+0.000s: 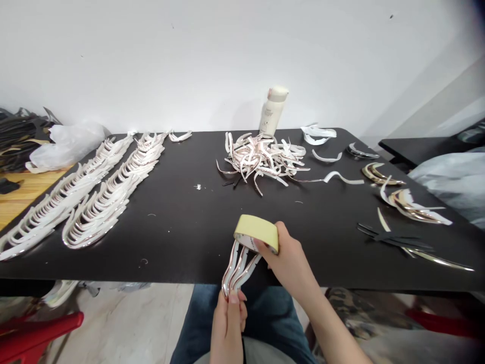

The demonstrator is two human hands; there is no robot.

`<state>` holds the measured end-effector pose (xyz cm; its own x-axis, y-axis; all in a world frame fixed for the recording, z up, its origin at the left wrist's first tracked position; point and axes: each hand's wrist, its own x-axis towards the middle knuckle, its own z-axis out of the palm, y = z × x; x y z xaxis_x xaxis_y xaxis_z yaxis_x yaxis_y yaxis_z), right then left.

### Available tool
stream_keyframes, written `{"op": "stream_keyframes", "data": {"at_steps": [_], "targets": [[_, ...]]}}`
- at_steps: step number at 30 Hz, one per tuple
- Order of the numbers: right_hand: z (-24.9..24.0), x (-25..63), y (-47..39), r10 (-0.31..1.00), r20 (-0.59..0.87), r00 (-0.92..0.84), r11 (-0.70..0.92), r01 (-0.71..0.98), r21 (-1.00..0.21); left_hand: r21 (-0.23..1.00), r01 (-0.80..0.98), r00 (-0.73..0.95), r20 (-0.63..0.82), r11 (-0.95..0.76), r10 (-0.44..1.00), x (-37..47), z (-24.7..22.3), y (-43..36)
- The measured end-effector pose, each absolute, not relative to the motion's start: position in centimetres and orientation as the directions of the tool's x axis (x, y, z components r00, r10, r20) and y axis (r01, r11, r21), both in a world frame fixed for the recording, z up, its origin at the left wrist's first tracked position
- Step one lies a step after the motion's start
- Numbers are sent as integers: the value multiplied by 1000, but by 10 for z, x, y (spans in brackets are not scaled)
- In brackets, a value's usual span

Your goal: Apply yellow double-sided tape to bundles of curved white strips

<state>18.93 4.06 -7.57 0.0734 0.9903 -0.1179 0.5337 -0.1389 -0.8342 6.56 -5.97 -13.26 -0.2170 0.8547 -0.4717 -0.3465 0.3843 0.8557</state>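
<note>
Between the fingers of my left hand point(230, 316) are several curved trim strips point(238, 270), white with shiny rose-gold edges, pinched together at their lower ends. Their upper ends fan apart and reach up to a roll of yellow tape point(258, 230). My right hand point(290, 255) grips that roll by its right side, thumb on the inner ring. The roll covers the strips' top ends, so I cannot tell whether tape is stuck to them. Both hands are at the table's front edge, over my lap.
A tangled pile of similar strips point(265, 156) lies mid-table before a white bottle point(273, 111). Two long rows of nested strips point(109, 194) run along the left. Gold pieces point(413, 205) and black strips point(394, 238) lie at right. A red stool point(41, 336) stands lower left.
</note>
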Motion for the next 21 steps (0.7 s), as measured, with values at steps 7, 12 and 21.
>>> {"op": "stream_keyframes", "data": {"at_steps": [7,12,21], "targets": [[-63,190,40,931,12,366,-71,214,-974,862,-343,-244,-466,373,851,66,-133,-60],[-74,191,45,984,-74,159,-143,487,-862,861,-338,-267,-474,379,839,68,-135,-59],[-75,246,56,924,-204,324,-257,130,-958,865,-281,-54,-447,416,893,45,-111,-63]]}}
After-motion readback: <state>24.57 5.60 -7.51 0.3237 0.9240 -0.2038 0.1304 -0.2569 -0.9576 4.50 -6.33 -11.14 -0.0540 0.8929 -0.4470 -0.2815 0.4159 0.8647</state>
